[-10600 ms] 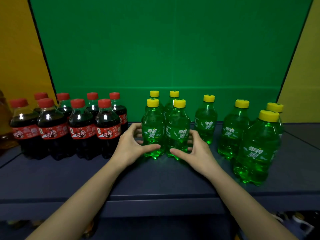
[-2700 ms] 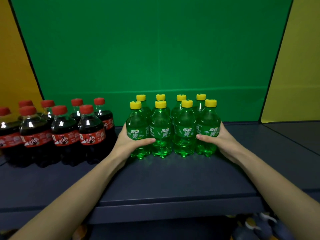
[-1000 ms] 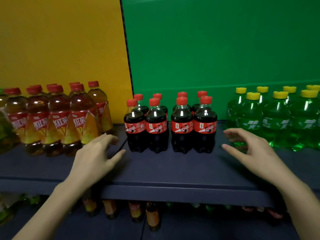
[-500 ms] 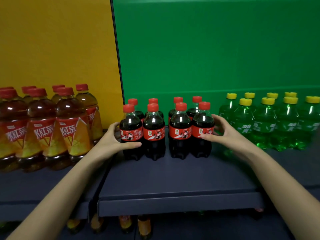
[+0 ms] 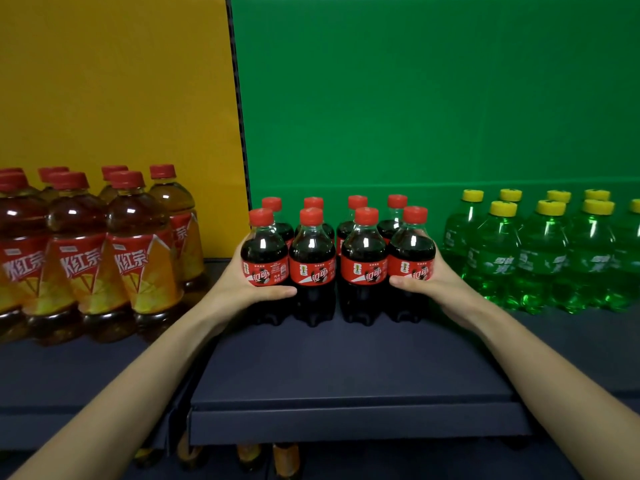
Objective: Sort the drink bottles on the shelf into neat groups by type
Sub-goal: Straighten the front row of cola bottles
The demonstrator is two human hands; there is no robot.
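Note:
Several small cola bottles with red caps and red labels stand in two rows on the dark shelf, straight ahead. My left hand wraps round the leftmost front cola bottle, thumb across its front. My right hand wraps round the rightmost front cola bottle the same way. Green soda bottles with yellow caps form a tight group to the right. Larger amber tea bottles with red caps are grouped to the left.
A yellow back panel stands behind the tea and a green back panel behind the cola and soda. The shelf's front edge lies near me. More bottles show dimly on a lower shelf.
Both hands have closed in from the sides onto the outer front cola bottles, and the cola group now stands tighter. The view has moved closer to the cola.

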